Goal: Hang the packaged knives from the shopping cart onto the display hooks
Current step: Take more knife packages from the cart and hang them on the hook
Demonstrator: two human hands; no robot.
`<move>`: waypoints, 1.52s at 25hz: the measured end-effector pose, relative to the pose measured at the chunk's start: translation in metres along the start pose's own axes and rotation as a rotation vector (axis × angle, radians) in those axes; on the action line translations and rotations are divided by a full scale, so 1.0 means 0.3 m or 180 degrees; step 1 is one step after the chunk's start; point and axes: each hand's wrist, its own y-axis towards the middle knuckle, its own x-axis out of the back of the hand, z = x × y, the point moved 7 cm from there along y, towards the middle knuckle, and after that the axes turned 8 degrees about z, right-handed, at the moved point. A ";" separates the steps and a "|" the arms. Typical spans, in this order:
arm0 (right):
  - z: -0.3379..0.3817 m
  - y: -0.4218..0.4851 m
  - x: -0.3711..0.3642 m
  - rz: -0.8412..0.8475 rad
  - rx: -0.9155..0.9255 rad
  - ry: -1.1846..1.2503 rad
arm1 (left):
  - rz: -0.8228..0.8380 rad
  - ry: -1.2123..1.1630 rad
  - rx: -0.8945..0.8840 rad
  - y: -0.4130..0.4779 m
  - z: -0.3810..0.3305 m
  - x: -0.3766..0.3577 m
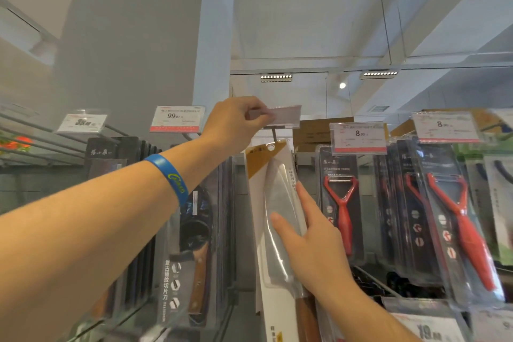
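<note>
Left hand [233, 125], blue wristband [169, 178] on wrist, pinches price tag [286, 115] at tip of hook [274, 134], tag tilted up

Packaged knife [273, 203] hangs upright just below, hang hole at hook stem; right hand [311, 247] flat on pack front, fingers straight, not curled round it

Display wall: dark knife packs [191, 244] left, red peelers [342, 203] right

Grey pillar [125, 50] upper left; white beamed ceiling [305, 8], track lights [276, 77] lit
</note>
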 end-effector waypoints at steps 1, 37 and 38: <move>0.001 0.012 -0.007 -0.0001 -0.0014 -0.0014 | -0.0035 -0.0018 0.0026 -0.005 0.009 -0.006; 0.019 0.028 -0.019 0.0004 -0.0296 0.0478 | -0.0081 -0.1433 0.0330 -0.033 0.130 -0.042; 0.020 0.026 -0.031 0.0018 -0.0291 0.0488 | -0.0082 -0.1406 0.0337 -0.033 0.128 -0.043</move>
